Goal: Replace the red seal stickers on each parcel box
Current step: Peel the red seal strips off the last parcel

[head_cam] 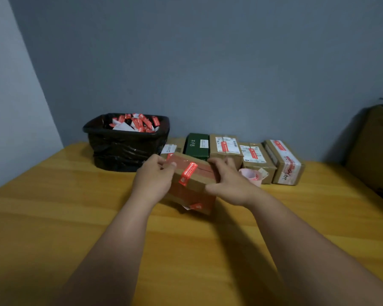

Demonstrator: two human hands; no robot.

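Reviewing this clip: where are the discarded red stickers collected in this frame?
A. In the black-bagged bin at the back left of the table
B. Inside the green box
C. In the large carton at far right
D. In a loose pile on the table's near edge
A: red sticker scraps fill the top of the black-bagged bin standing at the back left of the table, beside the row of parcels.

Six parcel boxes [192, 184]; one lined bin [126, 149]; one sticker roll [251, 176]
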